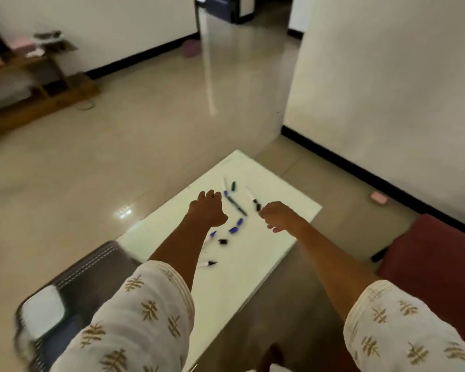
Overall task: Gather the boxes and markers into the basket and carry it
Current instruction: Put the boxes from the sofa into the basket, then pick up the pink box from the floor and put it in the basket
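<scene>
We saw a low white table [266, 253] at the frame's lower centre — scattered markers [236, 205] and loose caps [235, 230] lay across its middle, one marker [207, 263] nearer the bottom edge.

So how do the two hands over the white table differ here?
The left hand is curled into a loose fist, knuckles up, left of the scattered markers; the right hand hangs with fingers drooping, at the markers' right edge beside a black-capped white marker. Whether the right touches it is blurred. Both hover above the white table, seemingly holding nothing, with patterned cream sleeves.
</scene>
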